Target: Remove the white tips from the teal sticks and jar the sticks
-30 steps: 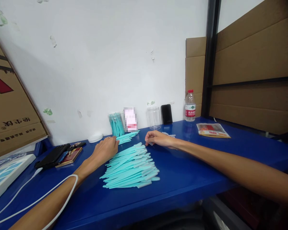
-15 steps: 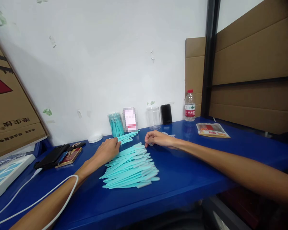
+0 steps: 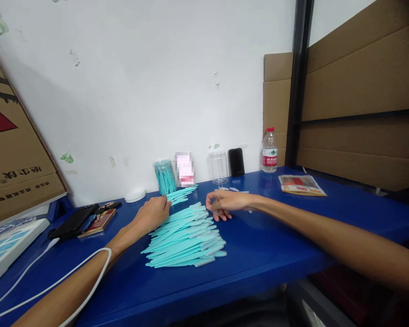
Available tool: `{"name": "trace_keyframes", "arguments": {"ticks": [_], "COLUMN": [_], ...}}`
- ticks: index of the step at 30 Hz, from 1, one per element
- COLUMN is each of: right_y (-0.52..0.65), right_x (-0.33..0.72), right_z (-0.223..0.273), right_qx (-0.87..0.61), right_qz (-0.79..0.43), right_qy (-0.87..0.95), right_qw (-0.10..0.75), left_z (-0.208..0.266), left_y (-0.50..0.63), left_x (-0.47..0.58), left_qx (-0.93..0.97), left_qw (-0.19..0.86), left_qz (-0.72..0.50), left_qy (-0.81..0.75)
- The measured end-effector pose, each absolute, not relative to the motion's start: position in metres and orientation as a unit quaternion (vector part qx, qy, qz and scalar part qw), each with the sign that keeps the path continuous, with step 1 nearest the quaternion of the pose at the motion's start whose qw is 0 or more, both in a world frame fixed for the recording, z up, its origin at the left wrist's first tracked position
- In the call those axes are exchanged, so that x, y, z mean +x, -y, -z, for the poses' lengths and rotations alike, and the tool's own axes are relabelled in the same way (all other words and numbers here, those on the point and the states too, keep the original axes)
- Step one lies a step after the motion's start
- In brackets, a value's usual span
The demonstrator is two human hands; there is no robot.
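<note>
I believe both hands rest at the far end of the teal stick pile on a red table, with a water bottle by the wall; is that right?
Not quite: the table is blue, not red, as the head view shows. The left hand and right hand do rest at the stick pile, water bottle by the wall.

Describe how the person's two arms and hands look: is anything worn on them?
Both arms are bare, with no sleeves in view and no gloves. The left hand seems to carry a thin ring on one finger, though it is too small to be sure. A white cable loops across the left forearm. The right hand and its arm show nothing worn.
</note>
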State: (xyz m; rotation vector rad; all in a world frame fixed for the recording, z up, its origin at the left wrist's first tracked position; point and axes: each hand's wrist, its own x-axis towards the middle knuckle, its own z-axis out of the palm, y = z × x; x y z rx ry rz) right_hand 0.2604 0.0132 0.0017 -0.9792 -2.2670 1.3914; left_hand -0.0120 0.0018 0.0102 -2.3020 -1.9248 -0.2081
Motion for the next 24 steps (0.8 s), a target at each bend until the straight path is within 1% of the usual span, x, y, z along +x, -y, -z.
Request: {"name": "trace_keyframes", "arguments": {"ticks": [4,10,14,17,20,24], "right_y": [-0.008,-0.008,-0.005,-0.003,-0.002,-0.004], "right_x": [0.257,0.263,0.263,0.262,0.265,0.267], "right_z": [-0.003,-0.011,-0.013,-0.017,-0.021,-0.021], "right_qx": [-0.34,-0.369,-0.356,-0.374,-0.389,-0.353], "right_qz": [-0.494,-0.516,-0.544,-0.537,-0.527,-0.554], "right_qy": [0.785,0.765,0.752,0.749,0.752,0.753], "right_qw": [0.157,0.109,0.105,0.099,0.075,0.031], "left_z": [-0.009,-0.007,-0.006,-0.005,-0.006,-0.006], "left_y": [-0.004,-0.006,-0.007,-0.007,-0.007,-0.008], "left_x": [-0.014,-0.015,-0.015,-0.016,-0.016,-0.016], "left_qx": [-0.768,-0.763,-0.762,-0.763,-0.764,-0.764], "left_qw": [0.083,0.09,0.099,0.097,0.099,0.102], "left_qz": [0.067,0.057,0.055,0.055,0.055,0.053], "left_qy": [0.631,0.637,0.637,0.636,0.635,0.635]}}
